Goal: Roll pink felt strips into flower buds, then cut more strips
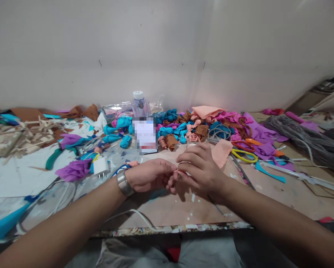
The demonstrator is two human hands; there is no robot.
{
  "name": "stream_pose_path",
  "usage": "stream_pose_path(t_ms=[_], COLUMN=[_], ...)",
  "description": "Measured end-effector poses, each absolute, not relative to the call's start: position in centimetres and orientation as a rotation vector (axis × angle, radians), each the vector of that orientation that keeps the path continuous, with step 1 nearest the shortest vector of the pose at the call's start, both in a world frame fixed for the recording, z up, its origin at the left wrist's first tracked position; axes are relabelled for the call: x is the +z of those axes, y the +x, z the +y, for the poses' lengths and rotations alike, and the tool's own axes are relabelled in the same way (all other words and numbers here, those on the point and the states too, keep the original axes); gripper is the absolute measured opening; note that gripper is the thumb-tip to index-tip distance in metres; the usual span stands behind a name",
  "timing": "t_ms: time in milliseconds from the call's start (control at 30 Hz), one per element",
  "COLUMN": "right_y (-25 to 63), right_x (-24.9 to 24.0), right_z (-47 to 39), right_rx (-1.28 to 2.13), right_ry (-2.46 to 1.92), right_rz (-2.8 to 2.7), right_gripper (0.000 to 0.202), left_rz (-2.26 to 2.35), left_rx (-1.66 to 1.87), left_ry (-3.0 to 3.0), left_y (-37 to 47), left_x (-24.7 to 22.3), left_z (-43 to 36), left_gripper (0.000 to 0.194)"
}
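Note:
Over the front of the table, my left hand [152, 175] and my right hand [197, 169] meet fingertip to fingertip. Both are closed, pinching at the same spot. Whatever lies between the fingers is small and mostly covered, and I cannot make it out. Beside my right hand lies a peach sheet of crepe paper [222, 152], partly behind the knuckles. A phone [146, 136] with a lit, blurred screen leans just beyond my hands. Behind them spreads a heap of twisted crepe-paper pieces [180, 130] in blue, brown, pink and peach.
Yellow-handled scissors [243, 155] and a glue gun stick-like clear strip [301, 173] lie to the right, near a grey yarn bundle [298, 139]. Leftward are a white charger [101, 166], green-handled pliers [53, 159] and wooden sticks [24, 137]. A capped bottle [139, 104] stands behind the phone.

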State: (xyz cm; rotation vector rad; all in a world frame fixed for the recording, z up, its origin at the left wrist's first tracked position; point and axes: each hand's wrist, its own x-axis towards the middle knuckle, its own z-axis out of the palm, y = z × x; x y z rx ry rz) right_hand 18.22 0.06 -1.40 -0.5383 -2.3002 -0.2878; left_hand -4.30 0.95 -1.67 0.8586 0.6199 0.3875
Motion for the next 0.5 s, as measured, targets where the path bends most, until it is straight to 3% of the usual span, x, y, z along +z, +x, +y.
stream_pose_path(t_ms=[300, 500], right_y=[18.12, 18.09], right_x=[-2.02, -2.13], right_z=[0.30, 0.33], right_rx=[-0.154, -0.062], right_ry=[-0.651, -0.750], right_rz=[-2.241, -2.236], right_gripper=[0.007, 0.003], left_rz=[0.635, 0.748], left_rx=[0.451, 0.529], left_ry=[0.944, 1.507], left_y=[-4.07, -3.73], left_x=[-1.73, -1.27], left_z=[0.80, 0.62], left_gripper=[0.033, 0.041])
